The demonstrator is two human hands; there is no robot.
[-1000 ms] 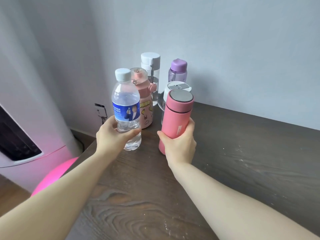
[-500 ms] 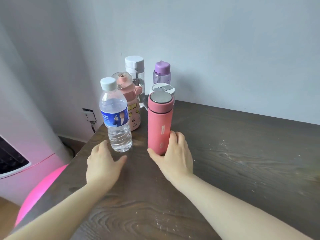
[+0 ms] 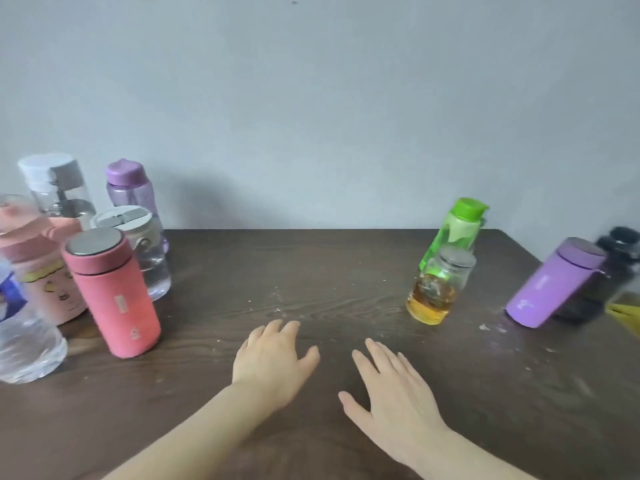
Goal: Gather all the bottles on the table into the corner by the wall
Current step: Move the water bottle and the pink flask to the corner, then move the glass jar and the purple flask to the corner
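Several bottles stand grouped at the left by the wall: a pink flask (image 3: 114,292), a clear water bottle (image 3: 24,337), a pink cartoon bottle (image 3: 38,271), a clear bottle with a white lid (image 3: 145,251), a purple-capped bottle (image 3: 130,188) and a white-capped one (image 3: 55,185). On the right stand a green bottle (image 3: 457,230), a glass jar of amber tea (image 3: 438,289), a purple flask (image 3: 554,282) and a black bottle (image 3: 620,251). My left hand (image 3: 273,362) and my right hand (image 3: 394,386) hover open over the table's middle, holding nothing.
The dark wooden table (image 3: 329,265) meets a grey wall at the back. A yellow object (image 3: 627,310) shows at the right edge, cut off. Pale crumbs are scattered over the tabletop.
Both hands have let go of the water bottle and the pink flask and pulled back to the table's middle. The view has swung right, bringing the right-hand bottles into sight.
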